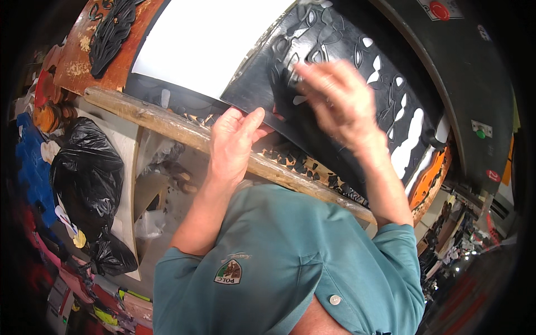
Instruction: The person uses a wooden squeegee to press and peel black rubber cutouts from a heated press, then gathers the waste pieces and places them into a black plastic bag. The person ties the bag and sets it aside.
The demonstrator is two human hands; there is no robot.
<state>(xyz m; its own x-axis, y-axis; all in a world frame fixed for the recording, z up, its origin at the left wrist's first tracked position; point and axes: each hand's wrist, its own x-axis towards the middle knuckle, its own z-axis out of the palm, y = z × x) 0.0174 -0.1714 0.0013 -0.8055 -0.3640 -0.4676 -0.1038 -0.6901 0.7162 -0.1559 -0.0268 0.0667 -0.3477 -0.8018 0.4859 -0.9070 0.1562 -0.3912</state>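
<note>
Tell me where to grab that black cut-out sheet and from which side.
Grip the black cut-out sheet along its solid lower-left edge, coming from the near side, where the left hand already pinches it. That margin looks unbroken, while the middle is full of punched holes and thin strips likely to tear or flex. The right hand rests on that perforated part, blurred. The wooden rail lies just below.

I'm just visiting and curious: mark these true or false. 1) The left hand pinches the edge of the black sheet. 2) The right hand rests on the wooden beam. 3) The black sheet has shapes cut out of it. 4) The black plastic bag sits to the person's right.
1) True: the left hand has the edge of the black cut-out sheet in its grip.
2) False: the right hand, blurred, is on the sheet, above the wooden beam.
3) True: white shows through the openings.
4) False: the black plastic bag is on the person's left.
</note>
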